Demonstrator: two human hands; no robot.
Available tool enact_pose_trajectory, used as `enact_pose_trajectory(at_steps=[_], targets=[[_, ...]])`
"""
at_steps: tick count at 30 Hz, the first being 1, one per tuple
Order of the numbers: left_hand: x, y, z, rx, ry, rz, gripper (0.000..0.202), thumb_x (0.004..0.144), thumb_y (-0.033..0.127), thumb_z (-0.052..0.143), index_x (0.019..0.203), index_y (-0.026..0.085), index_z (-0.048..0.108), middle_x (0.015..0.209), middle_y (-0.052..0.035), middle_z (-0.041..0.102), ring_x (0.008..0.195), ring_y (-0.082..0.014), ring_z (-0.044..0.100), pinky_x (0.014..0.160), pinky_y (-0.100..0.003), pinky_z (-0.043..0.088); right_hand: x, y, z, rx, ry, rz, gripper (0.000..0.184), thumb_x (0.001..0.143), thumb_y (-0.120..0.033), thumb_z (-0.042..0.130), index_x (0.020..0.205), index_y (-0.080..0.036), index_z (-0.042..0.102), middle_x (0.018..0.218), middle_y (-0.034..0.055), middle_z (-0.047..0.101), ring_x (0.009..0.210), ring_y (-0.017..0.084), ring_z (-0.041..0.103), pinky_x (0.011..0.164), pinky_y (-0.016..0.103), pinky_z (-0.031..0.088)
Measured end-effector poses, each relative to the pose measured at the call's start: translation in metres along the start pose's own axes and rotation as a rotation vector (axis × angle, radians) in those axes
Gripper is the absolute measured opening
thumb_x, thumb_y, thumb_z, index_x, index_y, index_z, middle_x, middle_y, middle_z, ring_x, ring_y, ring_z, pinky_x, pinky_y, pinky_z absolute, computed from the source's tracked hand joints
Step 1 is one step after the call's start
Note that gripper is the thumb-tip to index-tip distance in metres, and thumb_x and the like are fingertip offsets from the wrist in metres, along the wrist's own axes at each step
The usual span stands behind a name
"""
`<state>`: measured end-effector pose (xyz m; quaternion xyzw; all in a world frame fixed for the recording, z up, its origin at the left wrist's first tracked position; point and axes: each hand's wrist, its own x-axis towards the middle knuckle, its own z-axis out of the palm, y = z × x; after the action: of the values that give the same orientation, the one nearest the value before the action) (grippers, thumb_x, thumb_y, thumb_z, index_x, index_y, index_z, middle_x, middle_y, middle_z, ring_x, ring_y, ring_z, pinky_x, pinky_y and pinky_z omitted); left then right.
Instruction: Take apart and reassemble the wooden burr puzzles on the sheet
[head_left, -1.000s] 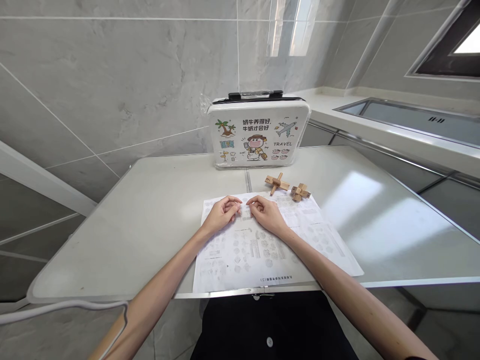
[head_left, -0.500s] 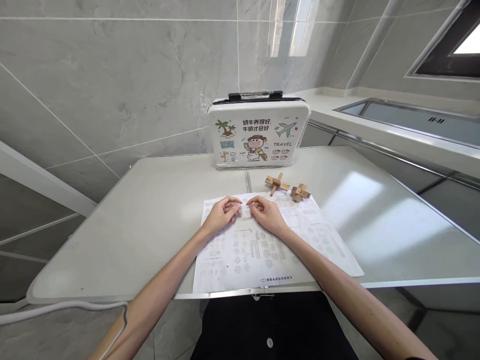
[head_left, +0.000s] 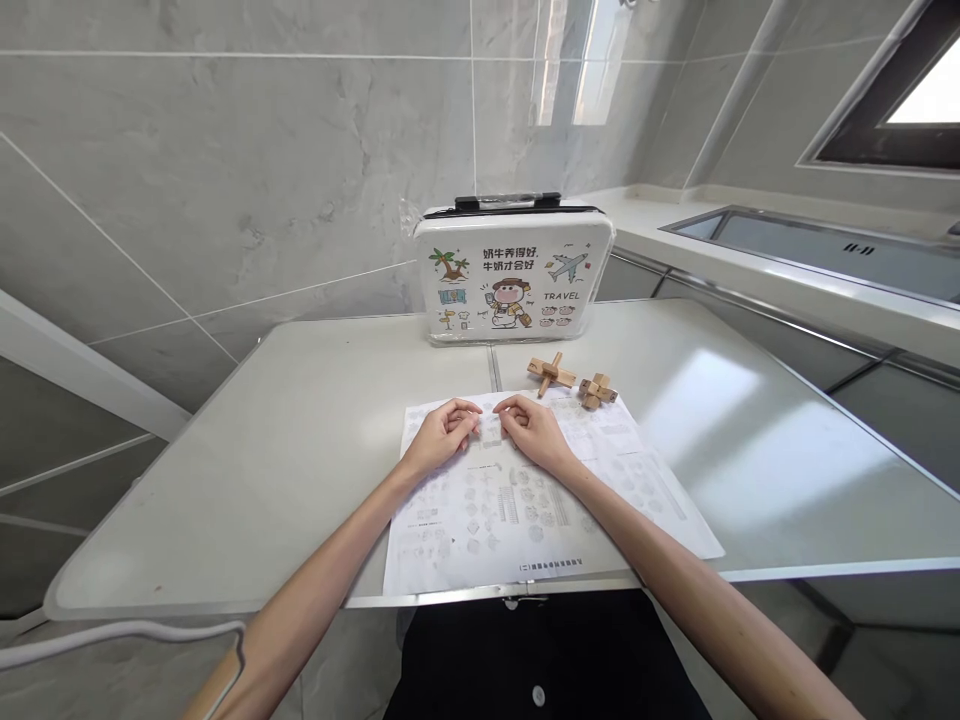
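Both of my hands rest on a large printed sheet (head_left: pixel 480 555) covered in small grey diagrams, its heading upside down at the near edge. My left hand (head_left: pixel 442 435) lies with its fingers loosely bent and apart, holding nothing. Opposite it, my right hand (head_left: pixel 534 432) is in a similar relaxed curve, also holding nothing. A narrow gap separates the fingertips. Beyond my right hand sits a wooden interlocking puzzle (head_left: pixel 551 374) with crossed sticks. To its right, at the sheet's far edge, is a chunkier wooden burr puzzle (head_left: pixel 598 392).
A white cartoon-printed case (head_left: pixel 514 270) in clear plastic wrap stands upright at the back of the grey folding table (head_left: pixel 300 450). A counter with a sink (head_left: pixel 817 245) runs along the right. A white cable (head_left: pixel 127 630) hangs by my left forearm.
The view has tilted slightly, so the scene sits a little lower. My hands, the sheet and both wooden puzzles keep their places.
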<state>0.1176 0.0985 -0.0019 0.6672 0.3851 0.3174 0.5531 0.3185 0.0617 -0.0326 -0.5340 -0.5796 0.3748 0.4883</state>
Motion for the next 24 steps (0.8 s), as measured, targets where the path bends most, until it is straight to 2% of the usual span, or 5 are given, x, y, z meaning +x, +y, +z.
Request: enact_pose_trajectory(at_steps=[6,11,15,24], targets=[[0.0,-0.001,-0.001,-0.007,0.006,-0.006,0.037,0.089,0.051,0.069,0.105,0.018,0.065,0.079,-0.0014,0.066,0.054,-0.0084,0.051,0.053,-0.023,0.041,0.004,-0.002,-0.001,0.231,0.064,0.057,0.022,0.092,-0.043,0.061,0.098,-0.022,0.065,0.064,-0.005,0.064,0.044,0.01,0.048,0.047,0.024,0.04],[-0.001,0.001,-0.002,-0.007,0.015,-0.014,0.037,0.088,0.051,0.07,0.104,0.018,0.065,0.08,-0.0015,0.066,0.054,-0.0083,0.051,0.055,-0.024,0.042,0.009,-0.003,-0.012,0.458,0.254,0.043,0.028,0.093,-0.05,0.065,0.094,-0.022,0.066,0.059,-0.0058,0.059,0.041,0.007,0.039,0.04,0.02,0.032],[-0.002,0.003,-0.002,-0.002,0.009,-0.016,0.035,0.089,0.05,0.07,0.104,0.018,0.066,0.08,-0.0014,0.066,0.055,-0.0086,0.051,0.057,-0.025,0.043,0.015,-0.001,-0.023,0.692,0.377,0.131,0.037,0.091,-0.056,0.066,0.08,-0.021,0.062,0.054,-0.0033,0.057,0.039,0.007,0.038,0.035,0.02,0.027],[-0.002,0.003,-0.003,0.002,0.008,-0.017,0.034,0.09,0.049,0.069,0.104,0.018,0.065,0.08,-0.0012,0.066,0.056,-0.0086,0.051,0.057,-0.025,0.043,0.021,0.01,-0.038,1.095,0.429,0.293,0.043,0.098,-0.058,0.048,0.075,-0.022,0.051,0.05,-0.0061,0.047,0.033,0.006,0.031,0.031,0.018,0.025]])
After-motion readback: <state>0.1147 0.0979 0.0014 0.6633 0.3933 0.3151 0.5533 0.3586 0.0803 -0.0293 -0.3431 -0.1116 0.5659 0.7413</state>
